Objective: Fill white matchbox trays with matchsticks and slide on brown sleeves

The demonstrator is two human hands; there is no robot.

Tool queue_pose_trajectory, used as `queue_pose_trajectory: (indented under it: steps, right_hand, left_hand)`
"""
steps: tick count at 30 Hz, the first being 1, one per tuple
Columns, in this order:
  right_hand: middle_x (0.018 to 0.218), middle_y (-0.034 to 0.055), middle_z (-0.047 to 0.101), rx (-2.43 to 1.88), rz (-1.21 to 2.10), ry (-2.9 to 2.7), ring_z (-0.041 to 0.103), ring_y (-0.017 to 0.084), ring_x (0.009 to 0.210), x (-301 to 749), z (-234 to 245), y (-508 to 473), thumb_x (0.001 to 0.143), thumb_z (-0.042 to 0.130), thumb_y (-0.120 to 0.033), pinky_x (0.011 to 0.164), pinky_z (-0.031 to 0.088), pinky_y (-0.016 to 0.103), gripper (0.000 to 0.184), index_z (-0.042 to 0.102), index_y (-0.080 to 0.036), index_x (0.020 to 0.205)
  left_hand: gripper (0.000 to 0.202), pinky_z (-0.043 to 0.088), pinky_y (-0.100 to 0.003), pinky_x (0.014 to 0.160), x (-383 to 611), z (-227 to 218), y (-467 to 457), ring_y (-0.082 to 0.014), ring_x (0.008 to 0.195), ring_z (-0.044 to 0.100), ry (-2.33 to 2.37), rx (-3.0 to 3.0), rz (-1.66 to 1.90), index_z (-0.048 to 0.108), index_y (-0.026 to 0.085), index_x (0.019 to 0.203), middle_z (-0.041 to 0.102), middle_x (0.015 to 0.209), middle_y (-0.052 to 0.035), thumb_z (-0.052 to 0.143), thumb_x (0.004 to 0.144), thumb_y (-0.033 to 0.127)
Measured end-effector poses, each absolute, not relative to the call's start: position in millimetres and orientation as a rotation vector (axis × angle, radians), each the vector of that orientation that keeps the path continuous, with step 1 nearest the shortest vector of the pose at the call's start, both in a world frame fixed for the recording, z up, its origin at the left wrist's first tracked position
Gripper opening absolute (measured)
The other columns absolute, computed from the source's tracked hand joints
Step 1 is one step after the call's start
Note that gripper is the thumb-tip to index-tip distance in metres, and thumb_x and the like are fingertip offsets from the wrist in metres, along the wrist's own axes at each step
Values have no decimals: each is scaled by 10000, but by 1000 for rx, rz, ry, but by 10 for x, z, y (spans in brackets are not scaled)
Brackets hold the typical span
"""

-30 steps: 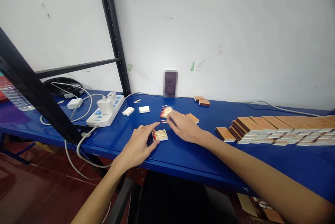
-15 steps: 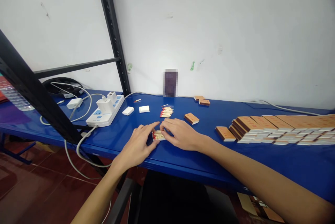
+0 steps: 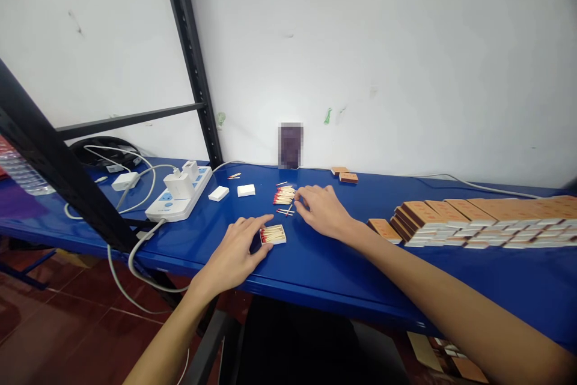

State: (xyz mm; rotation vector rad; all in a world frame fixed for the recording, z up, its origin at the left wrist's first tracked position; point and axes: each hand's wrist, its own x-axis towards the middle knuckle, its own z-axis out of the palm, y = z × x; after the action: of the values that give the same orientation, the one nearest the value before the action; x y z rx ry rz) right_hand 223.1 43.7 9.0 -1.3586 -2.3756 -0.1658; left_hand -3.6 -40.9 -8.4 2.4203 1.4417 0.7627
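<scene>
The white inner tray of a matchbox (image 3: 280, 241) lies on the blue table, filled with red-tipped matches (image 3: 272, 233). My left hand (image 3: 238, 247) grips its left end, thumb at the front edge and forefinger at the back corner. Behind the tray is a small heap of matches (image 3: 283, 195), heads to the left. My right hand (image 3: 325, 211) is at the heap's right side, fingers bent and thumb apart; its fingertips reach the stick ends. A few loose matches (image 3: 285, 211) lie between heap and tray.
Two white trays (image 3: 246, 191) lie behind my left hand. Stacked matchboxes (image 3: 478, 217) fill the right side; two more matchboxes (image 3: 348, 178) are near the wall. A power strip (image 3: 180, 196) with cables and a black shelf post (image 3: 192, 54) stand left.
My right hand has moved from over the tray, back and right to the match heap. This uncovers the tray's contents and the loose matches. My left hand stays at the tray.
</scene>
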Motion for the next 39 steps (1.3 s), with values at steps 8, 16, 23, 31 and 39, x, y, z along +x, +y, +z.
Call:
queue_pose_trajectory:
  steps: [8,16,23,31,39]
  right_hand:
    - [1156,136,573,-1683,-337,-2415,572,281,986,2548,186,456,905,440,-345,706,376,330,300,519,-188,1148]
    - [1071,139,626,-1559,-165,-2546,614,261,918,2494,269,333,878,449,-252,741,403,332,289,486,-161,1151]
    - [1129,63,625,-899,377,-2733,591,233,978,2306,261,116,796,600,-285,831,435,341,393,491,-232,1170]
    - [1101,50,641,-842,561,-2629,592,214,981,2310,193,179,785,669,-322,870,447,354,396,522,-231,1142]
    - [1091,61,630,-847,468,-2678,537,239,996,2317,228,174,813,668,-393,854,432,376,354,566,-228,1108]
  left_hand:
    - [432,395,-433,972,-22,-72,-419,-249,1094,483,1460,2417,741,453,322,1381,582,1178,-38,482,954,385]
    - [366,425,-421,908,-17,-45,-415,-235,1007,516,1446,2458,713,516,303,1326,588,1079,-42,429,976,365]
    - [423,407,-418,994,-30,-77,-400,-241,1133,504,1403,2434,737,425,279,1407,564,1213,-60,411,992,361]
    - [408,476,-359,895,-17,-47,-404,-213,988,576,1375,2410,783,461,268,1381,605,1116,-54,428,983,353]
    - [460,485,-318,794,-48,-62,-376,-178,794,579,1329,2451,706,449,268,1391,633,992,-30,511,937,301]
